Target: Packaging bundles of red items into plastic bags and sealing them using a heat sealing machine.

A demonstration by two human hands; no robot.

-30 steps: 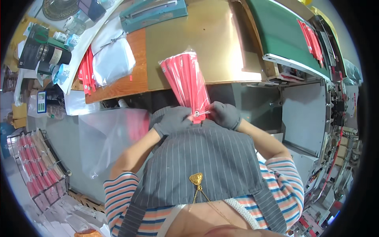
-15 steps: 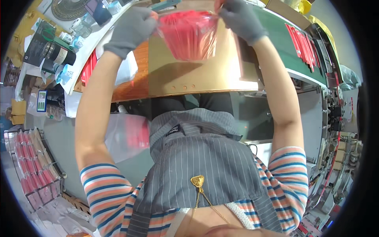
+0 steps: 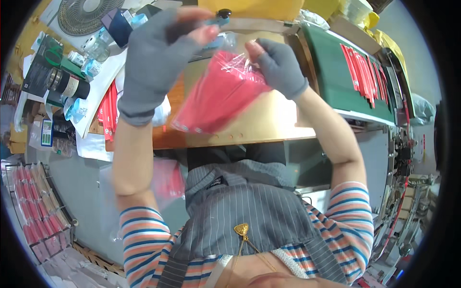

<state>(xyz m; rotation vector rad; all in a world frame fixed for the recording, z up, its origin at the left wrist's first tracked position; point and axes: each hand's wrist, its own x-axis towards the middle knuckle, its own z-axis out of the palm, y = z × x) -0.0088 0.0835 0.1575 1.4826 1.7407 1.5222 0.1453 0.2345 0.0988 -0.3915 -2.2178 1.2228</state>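
Note:
My right hand (image 3: 281,67), in a grey fingerless glove, is closed on the gathered mouth of a clear plastic bag (image 3: 223,93). Flat red items fill the bag, which slants down to the left over the worktable. Farther left, my gloved left hand (image 3: 161,62) is raised, thumb and fingers apart, with nothing visible between them. Its fingertips are close to a blue tool with a black knob (image 3: 223,15) at the table's far side; whether they touch it I cannot tell.
Red strips (image 3: 362,72) lie on a green mat (image 3: 324,62) at right. More red strips (image 3: 109,110) are at the table's left. Bottles, a jar (image 3: 96,48) and a fan (image 3: 84,17) stand far left. A rack of red packets (image 3: 38,206) is lower left.
The bag has come nearer and tilted, its bottom swinging left. My left hand has let go of its mouth and opened; my right hand has moved nearer and left, still gripping it.

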